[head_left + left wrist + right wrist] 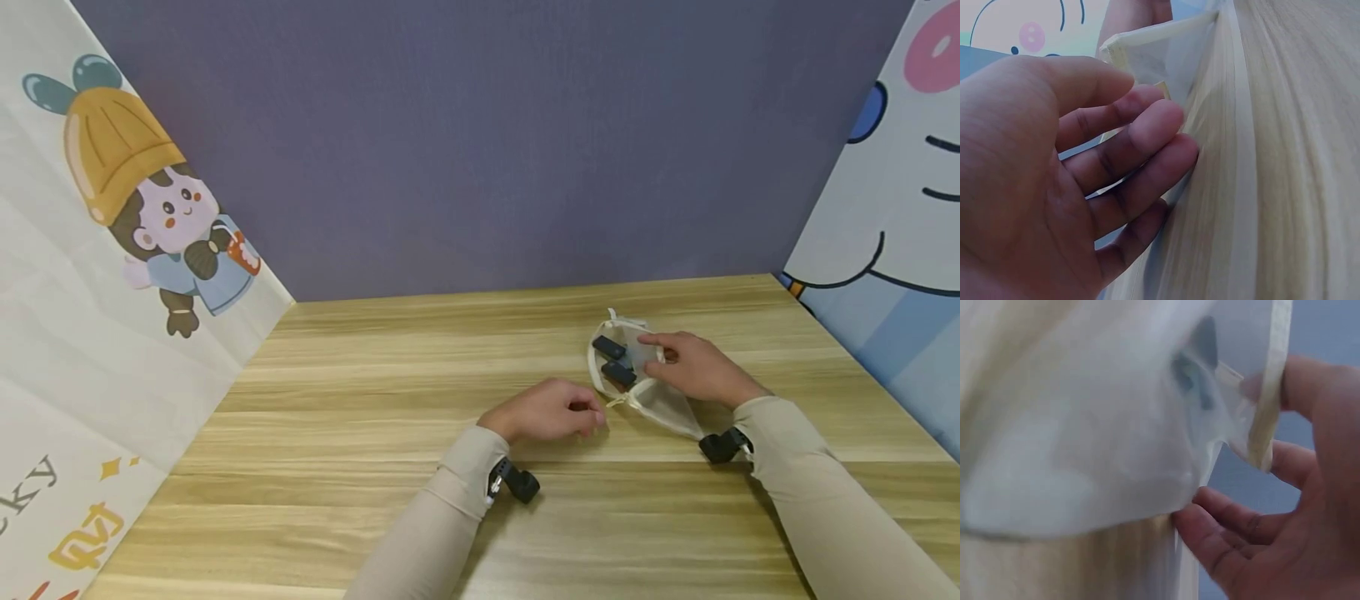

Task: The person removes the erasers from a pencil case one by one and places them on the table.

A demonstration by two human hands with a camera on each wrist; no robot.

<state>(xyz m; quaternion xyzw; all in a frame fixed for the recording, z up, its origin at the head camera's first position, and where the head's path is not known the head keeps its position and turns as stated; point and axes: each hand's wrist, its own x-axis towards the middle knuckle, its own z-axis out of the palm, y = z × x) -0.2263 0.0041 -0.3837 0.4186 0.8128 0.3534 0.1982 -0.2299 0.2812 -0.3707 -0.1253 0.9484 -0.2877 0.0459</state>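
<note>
A sheer white drawstring bag (667, 407) lies on the table with its mouth spread. Two small black oblong objects, one (609, 347) above the other (619, 373), show in the mouth; their exact kind is unclear. At the bag's right side my right hand (693, 367) holds the rim, and in the right wrist view a fingertip shows through the mesh (1116, 444) behind the pale hem (1266, 406). My left hand (551, 410) hovers left of the bag, near a yellowish cord end (617, 402). Its fingers (1141, 150) curl loosely around nothing.
The wood-grain table (360, 425) runs back to a purple-grey wall (480, 150). Cartoon-printed panels stand at the left (45, 275) and right (915, 242). A black wrist camera sits on each sleeve, the right one (722, 447) close to the bag's lower end.
</note>
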